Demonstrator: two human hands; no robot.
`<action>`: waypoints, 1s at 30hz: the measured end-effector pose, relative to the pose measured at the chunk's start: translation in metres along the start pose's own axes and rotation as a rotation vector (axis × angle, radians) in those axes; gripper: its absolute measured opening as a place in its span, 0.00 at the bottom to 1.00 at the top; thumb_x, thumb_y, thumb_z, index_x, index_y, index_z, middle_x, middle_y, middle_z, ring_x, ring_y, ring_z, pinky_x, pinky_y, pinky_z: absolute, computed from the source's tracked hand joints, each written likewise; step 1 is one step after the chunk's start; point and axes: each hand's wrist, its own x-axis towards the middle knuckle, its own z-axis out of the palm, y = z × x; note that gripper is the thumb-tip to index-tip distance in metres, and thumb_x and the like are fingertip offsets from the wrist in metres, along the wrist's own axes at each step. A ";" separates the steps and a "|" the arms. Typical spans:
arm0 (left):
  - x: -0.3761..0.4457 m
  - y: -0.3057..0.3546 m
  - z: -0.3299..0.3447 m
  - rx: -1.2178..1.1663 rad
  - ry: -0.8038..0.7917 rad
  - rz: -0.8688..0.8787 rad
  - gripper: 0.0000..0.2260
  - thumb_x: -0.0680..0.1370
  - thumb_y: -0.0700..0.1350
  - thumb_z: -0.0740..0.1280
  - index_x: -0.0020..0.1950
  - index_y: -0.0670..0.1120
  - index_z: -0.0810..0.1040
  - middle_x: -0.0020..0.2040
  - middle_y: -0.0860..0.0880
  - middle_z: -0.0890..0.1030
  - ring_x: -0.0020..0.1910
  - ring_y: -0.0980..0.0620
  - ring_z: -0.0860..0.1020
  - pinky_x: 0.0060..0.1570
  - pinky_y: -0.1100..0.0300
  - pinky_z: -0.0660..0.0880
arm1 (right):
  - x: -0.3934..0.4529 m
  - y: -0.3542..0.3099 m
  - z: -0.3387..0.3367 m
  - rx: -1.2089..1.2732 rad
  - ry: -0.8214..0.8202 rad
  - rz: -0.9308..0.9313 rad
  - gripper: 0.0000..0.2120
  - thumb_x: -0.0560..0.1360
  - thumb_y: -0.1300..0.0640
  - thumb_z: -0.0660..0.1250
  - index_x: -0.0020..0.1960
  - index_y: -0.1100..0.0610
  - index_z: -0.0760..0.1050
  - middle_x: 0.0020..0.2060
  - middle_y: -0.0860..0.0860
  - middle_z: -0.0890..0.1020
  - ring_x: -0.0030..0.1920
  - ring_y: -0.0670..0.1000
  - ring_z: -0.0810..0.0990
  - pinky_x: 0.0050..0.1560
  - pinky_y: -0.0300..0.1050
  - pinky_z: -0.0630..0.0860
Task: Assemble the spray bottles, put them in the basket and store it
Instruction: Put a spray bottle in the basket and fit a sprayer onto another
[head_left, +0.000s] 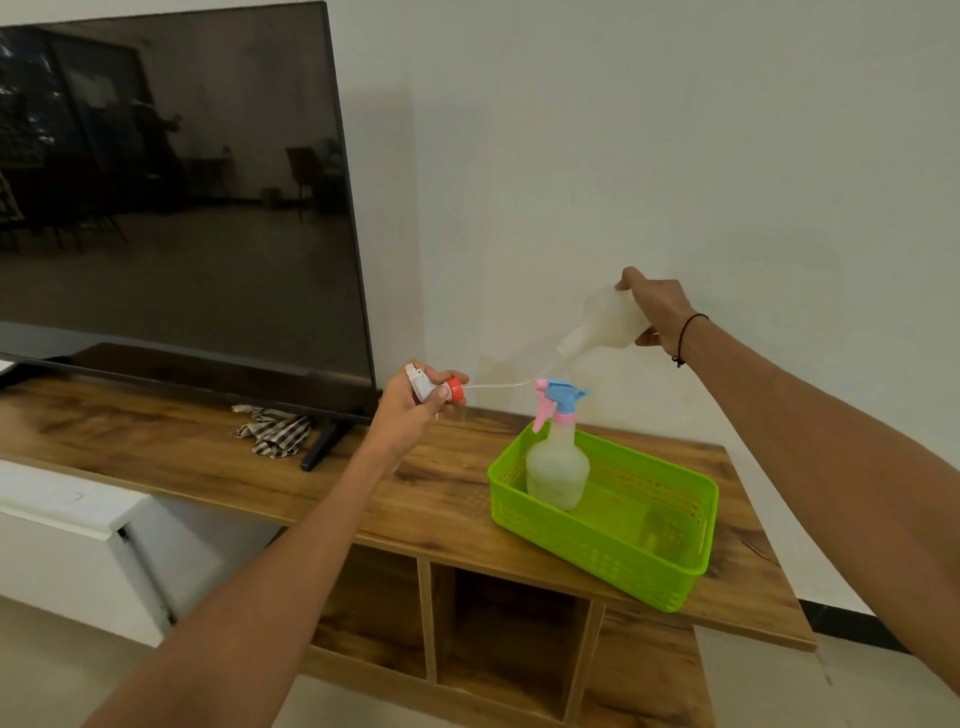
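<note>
Left hand (415, 410) closed around white spray head (422, 383) with orange collar (455, 389), held above the worktop (208, 457) just right of the television (171, 197). Dip tube (498, 385) projecting from the collar, long axis near horizontal, pointing right toward the bottle mouth. Right hand (657, 317) wrapped about the base of the empty translucent bottle (605, 325), raised and tilted, neck down and left, mouth facing the tube tip. Tube tip just beside or barely entering the neck; cannot tell which. Judged step: threading tube into neck, then turning collar down; alignment of the two axes critical, thin tube likely to flex. Assembled bottle (557, 467) with pink-and-blue head standing upright in left end of green basket (649, 587) on the worktop, below both hands. Checked cloth (275, 431) lying by the television foot. No brand, label or legible writing visible anywhere.
</note>
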 end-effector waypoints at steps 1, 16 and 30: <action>0.000 0.002 0.000 -0.006 -0.001 0.004 0.02 0.85 0.37 0.66 0.56 0.40 0.73 0.60 0.45 0.87 0.56 0.44 0.87 0.59 0.52 0.82 | -0.001 -0.001 0.001 -0.001 -0.004 -0.005 0.18 0.64 0.41 0.68 0.47 0.52 0.79 0.50 0.53 0.81 0.51 0.58 0.81 0.45 0.52 0.80; 0.012 0.034 0.018 -0.132 -0.041 -0.004 0.06 0.84 0.39 0.68 0.57 0.47 0.72 0.68 0.43 0.83 0.67 0.42 0.82 0.68 0.46 0.79 | -0.026 -0.020 0.013 0.053 -0.140 -0.016 0.10 0.74 0.46 0.69 0.47 0.52 0.77 0.46 0.53 0.78 0.46 0.57 0.79 0.42 0.49 0.79; 0.018 0.054 0.022 -0.333 0.048 -0.029 0.09 0.83 0.39 0.68 0.60 0.46 0.70 0.70 0.39 0.81 0.68 0.38 0.81 0.72 0.42 0.75 | -0.042 -0.046 0.009 0.150 -0.166 -0.079 0.14 0.72 0.47 0.69 0.53 0.53 0.76 0.49 0.55 0.78 0.47 0.59 0.81 0.45 0.51 0.81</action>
